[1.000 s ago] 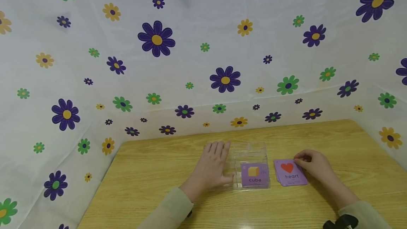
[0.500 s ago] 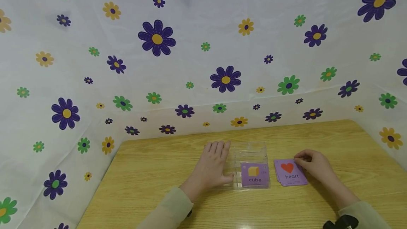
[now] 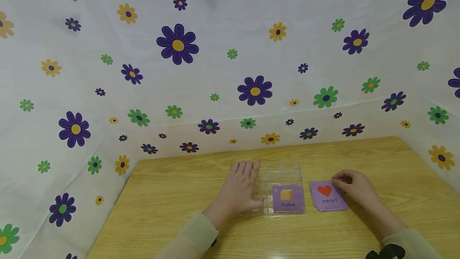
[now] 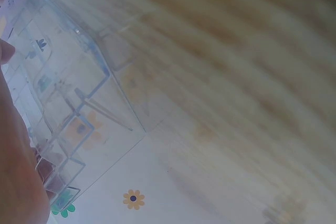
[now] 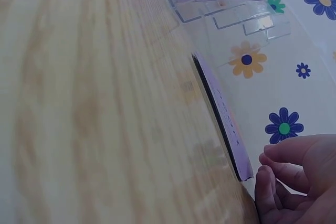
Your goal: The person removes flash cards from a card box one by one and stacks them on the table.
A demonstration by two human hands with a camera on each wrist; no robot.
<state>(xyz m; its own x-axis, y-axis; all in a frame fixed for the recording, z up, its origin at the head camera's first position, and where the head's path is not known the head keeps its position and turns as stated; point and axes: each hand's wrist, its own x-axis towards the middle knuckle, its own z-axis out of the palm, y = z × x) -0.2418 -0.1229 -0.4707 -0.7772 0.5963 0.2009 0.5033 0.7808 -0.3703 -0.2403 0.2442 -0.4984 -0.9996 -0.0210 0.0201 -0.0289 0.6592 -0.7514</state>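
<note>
Small stack of purple cards [image 3: 328, 196], "heart" card face up on top, lay on the wooden table [image 3: 165, 195] just right of a clear plastic case [image 3: 282, 179]. In the right wrist view the stack [image 5: 223, 119] showed edge-on, flat on the wood. Right hand [image 3: 353, 187] sat at the stack's far right corner, fingers curled, fingertips [image 5: 270, 169] at the corner edge; looked like the start of a pinch on the top card, though whether the card was truly gripped could not be told.

A single "cube" card [image 3: 288, 199] lay in the near end of the case. Left hand [image 3: 240, 187] rested flat with fingers spread and straight on the case's left part, thumb against the side, steadying it. Left wrist view showed the case's clear ridged wall [image 4: 68, 108] beside the palm.

Judged step: picking the next card off the stack. The next move would call for peeling only the top card, lifting the corner cleanly so those below stayed put, while the left hand kept the case from sliding.

Flowered sheet [image 3: 215, 51] backed the table.
</note>
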